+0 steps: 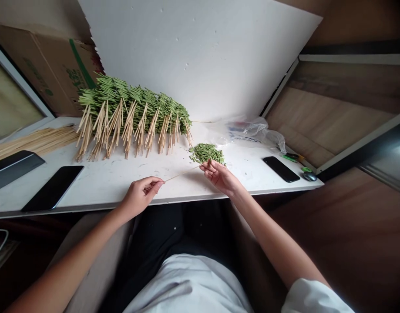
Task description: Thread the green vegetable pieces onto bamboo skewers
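Between my hands a thin wooden stick [183, 174] slants up to the right over the table's front part. My left hand [143, 191] pinches its lower left end. At the other end, the fingers of my right hand [219, 174] are closed on the stick, just in front of a small heap of cut green pieces [206, 153]. Whether those fingers also hold a green piece is too small to tell. Behind my left hand lies a long pile of green skewers [134, 104], their bare stick ends pointing toward me.
The white table [121, 174] carries loose sticks [39, 140] and two dark flat devices at the left. On the right are a clear plastic bag [252, 130], a black phone [281, 168] and small tools [294, 157]. A white board [193, 56] stands behind.
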`<state>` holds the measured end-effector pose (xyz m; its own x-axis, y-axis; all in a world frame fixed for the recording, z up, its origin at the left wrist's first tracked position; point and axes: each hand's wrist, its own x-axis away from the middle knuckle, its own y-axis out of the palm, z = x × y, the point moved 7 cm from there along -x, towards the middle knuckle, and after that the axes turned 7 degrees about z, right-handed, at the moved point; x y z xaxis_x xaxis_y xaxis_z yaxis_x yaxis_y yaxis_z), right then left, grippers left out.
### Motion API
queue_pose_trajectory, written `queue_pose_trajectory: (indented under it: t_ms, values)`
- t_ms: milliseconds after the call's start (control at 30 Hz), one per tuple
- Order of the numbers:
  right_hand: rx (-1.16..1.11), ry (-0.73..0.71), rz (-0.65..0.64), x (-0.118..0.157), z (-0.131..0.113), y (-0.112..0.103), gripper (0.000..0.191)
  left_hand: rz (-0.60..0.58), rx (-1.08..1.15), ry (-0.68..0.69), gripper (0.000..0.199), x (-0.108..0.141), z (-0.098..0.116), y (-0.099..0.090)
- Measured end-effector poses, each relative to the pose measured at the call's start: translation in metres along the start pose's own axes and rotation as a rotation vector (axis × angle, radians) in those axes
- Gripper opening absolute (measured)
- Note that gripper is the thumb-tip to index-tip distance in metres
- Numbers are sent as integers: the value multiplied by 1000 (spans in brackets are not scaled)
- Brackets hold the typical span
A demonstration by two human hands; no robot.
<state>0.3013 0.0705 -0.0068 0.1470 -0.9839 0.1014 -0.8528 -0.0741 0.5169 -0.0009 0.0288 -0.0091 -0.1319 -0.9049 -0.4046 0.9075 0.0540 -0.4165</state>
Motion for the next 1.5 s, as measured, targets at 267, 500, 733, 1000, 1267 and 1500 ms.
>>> queue_pose_trajectory:
  t_ms: [267,500,733,1000,1267,1500]
  values:
    - [161,-47,1,-1,5,-1,34,1,46,-21,39,1,-1,4]
    - [180,-86,24,-1,3,-5,33,-4,33,-14,40,1,3,5]
    - [174,-88,23,1,2,-3,32,1,20,-3,38,0,7,4]
    - [161,-94,52,3,-3,0,34,6,59,-16,35,0,3,6]
    - [275,-174,99,1,-11,-7,33,6,63,10,35,0,0,8]
    - [340,-182,110,4,-13,-6,33,1,52,37,34,1,0,8]
